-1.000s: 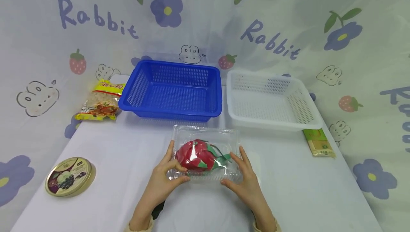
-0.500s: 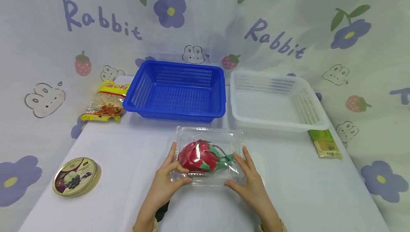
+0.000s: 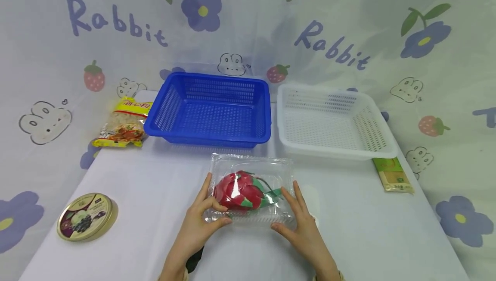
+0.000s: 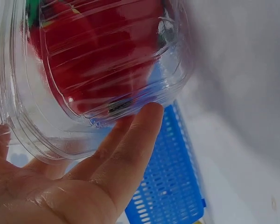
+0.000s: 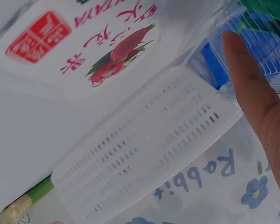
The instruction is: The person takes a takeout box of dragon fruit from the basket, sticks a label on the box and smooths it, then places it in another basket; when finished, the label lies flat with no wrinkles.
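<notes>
clamshell box (image 3: 252, 188) btwn hands, 2 baskets (image 3: 209, 108) behind, tin (image 3: 84, 216) far left, noodle pack (image 3: 123, 122) back left

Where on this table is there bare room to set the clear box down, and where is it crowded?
Bare cloth lies between the round gold tin and the left hand, and between the right hand and the green packet. Crowded: the strip between the clear plastic box and the blue basket and white basket.
</notes>
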### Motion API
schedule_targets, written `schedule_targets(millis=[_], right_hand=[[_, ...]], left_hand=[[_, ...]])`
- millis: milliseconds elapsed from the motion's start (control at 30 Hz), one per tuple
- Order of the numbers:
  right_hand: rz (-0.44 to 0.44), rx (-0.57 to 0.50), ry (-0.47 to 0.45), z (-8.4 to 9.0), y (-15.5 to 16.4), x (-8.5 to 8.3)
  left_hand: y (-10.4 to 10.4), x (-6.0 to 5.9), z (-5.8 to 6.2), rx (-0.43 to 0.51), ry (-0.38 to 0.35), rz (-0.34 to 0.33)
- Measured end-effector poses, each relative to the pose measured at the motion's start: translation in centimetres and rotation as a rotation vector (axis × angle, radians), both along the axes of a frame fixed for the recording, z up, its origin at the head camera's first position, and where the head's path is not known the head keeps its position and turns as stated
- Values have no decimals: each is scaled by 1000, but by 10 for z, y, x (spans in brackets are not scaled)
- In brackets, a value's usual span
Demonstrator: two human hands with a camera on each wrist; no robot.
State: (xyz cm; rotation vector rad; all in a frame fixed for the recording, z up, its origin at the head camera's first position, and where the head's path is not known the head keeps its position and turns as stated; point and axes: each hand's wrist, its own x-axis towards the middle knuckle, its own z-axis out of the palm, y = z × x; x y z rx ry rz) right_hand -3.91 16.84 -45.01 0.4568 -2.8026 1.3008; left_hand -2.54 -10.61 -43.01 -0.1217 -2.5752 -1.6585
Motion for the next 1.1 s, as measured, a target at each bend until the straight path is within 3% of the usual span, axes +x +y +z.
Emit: schedule_targets(millis=[200, 300, 400, 500, 633, 767, 900, 1100], right_hand=[[21, -58, 73, -4, 8, -3], [-22, -107, 104, -7, 13, -4], [-121, -149, 114, -6, 17, -6], [-262, -152, 58, -3, 20, -10], [-419, -30, -122, 2, 27, -15], [-444, 208, -239, -1, 34, -16], [-454, 333, -212, -6, 34, -14], [-472, 323, -237, -7, 35, -13]], left_hand=[[2, 1, 0, 4, -1, 1], [3, 1, 1, 3, -2, 0], [4, 1, 1, -6, 3, 15], [4, 1, 1, -3, 9, 35], [5, 0, 0, 15, 14, 47], [6, 0, -1, 26, 13, 46], [7, -3, -1, 25, 19, 45], [8, -7, -2, 21, 28, 37]])
